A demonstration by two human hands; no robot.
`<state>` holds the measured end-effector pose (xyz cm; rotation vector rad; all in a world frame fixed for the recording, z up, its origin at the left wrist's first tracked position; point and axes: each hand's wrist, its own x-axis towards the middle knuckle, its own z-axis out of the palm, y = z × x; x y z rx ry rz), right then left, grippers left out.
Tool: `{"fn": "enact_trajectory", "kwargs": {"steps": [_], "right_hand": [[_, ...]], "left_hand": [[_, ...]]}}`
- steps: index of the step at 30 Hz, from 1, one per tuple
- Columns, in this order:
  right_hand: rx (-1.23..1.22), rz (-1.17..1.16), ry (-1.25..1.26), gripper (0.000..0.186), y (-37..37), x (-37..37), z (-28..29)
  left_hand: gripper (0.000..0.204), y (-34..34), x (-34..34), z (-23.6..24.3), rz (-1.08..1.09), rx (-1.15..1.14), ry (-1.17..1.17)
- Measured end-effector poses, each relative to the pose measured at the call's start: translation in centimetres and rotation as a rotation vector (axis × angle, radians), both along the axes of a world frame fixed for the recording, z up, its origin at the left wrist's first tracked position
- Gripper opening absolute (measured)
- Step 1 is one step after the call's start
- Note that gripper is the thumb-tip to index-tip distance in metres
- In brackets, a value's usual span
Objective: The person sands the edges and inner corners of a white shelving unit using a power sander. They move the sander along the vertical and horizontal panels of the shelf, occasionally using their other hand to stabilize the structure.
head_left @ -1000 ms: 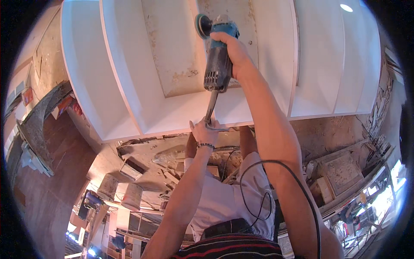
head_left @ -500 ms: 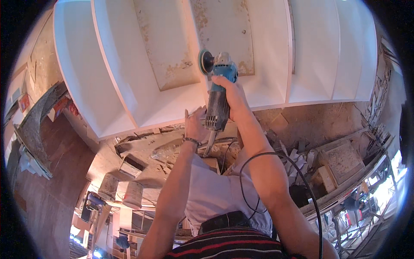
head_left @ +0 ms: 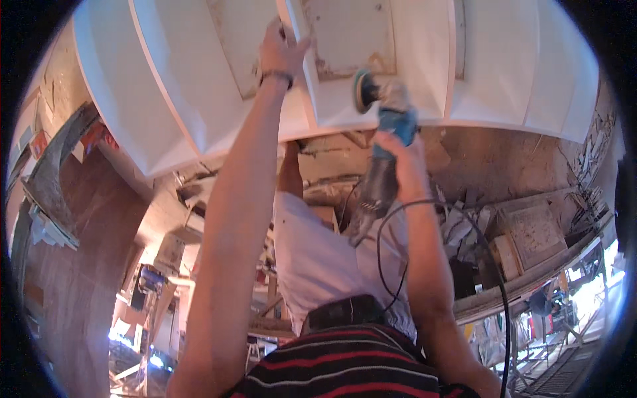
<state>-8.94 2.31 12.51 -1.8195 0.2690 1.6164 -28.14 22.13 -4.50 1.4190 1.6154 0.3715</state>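
My right hand (head_left: 401, 149) is wrapped round the body of a blue and black angle polisher (head_left: 391, 126) with a round disc pad (head_left: 363, 91). The tool stands tilted at the near edge of a white panelled cabinet (head_left: 371, 109), its disc facing left; whether the disc touches the cabinet cannot be made out. Further up, my left hand (head_left: 282, 52) straddles the edge of a white divider (head_left: 306, 93), thumb on the right side and fingers curled over the other. The tool's black cable (head_left: 479, 242) loops over my right forearm.
Wood scraps and debris (head_left: 458, 232) lie on the floor beyond my right arm, with a wooden box (head_left: 531, 232) beside them. On the left stand a curved worn board (head_left: 56, 176) and a bucket (head_left: 171, 252). Bare brownish patches mark the cabinet's inner panels.
My left hand has left the polisher's side and reached up onto the divider. My right hand has carried the polisher to the right and slightly down, off the divider.
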Motion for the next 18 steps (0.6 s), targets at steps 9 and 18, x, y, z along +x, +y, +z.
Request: {"fn": "enact_trajectory", "kwargs": {"steps": [9,18], "right_hand": [[0.077,0.035,-0.321,0.046,-4.3,12.5,4.2],[0.019,0.025,-0.338,0.039,-7.3,19.9,8.3]], "left_hand": [[0.077,-14.5,-0.5,3.8,-0.037,-0.146,0.163],[0.064,-21.9,-2.2,6.6,-0.627,0.203,0.596]]}}
